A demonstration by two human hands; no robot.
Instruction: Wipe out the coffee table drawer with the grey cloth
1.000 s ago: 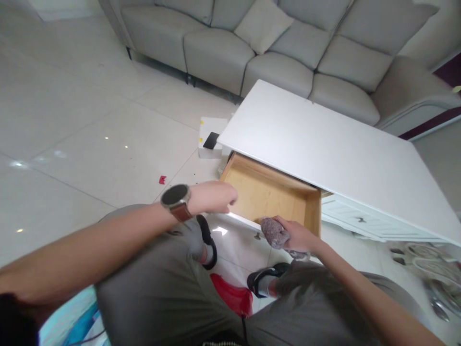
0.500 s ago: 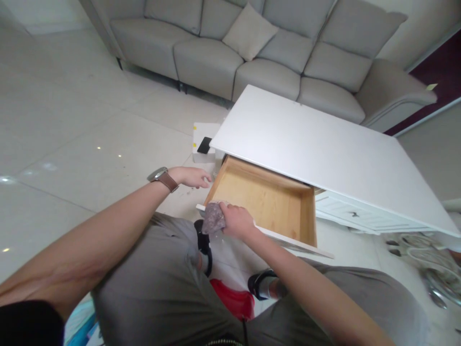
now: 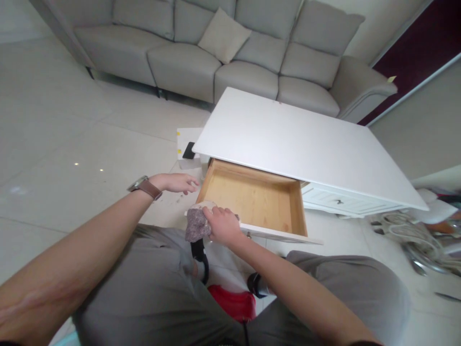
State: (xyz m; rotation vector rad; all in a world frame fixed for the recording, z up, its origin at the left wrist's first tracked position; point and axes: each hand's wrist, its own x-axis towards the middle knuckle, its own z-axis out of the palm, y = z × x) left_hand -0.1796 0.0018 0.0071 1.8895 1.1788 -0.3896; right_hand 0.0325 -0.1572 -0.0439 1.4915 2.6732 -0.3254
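Observation:
My right hand (image 3: 224, 226) is closed around a grey-purple cloth (image 3: 197, 225), which hangs over the front left corner of a pulled-out drawer (image 3: 248, 197). A pale part of the cloth shows above the knuckles. Bare light wood forms the drawer's inside, and its front panel is white. To the left of the drawer, my left hand (image 3: 178, 183) hovers with loosely bent fingers apart and holds nothing. A watch with a brown strap (image 3: 146, 186) is on that wrist. The drawer belongs to a white coffee table (image 3: 288, 144).
A black phone-like slab (image 3: 188, 150) lies on a white box (image 3: 183, 135) beside the table's left end. Between my feet is a red object (image 3: 232, 302). A grey sofa (image 3: 187, 67) stands behind the table. Coiled hoses or cables (image 3: 410, 230) lie on the floor at right.
The view has shifted, so the table and sofa sit further left. My right hand stays on the drawer's front left corner with the cloth, its fingers now more over the edge. My left hand remains empty.

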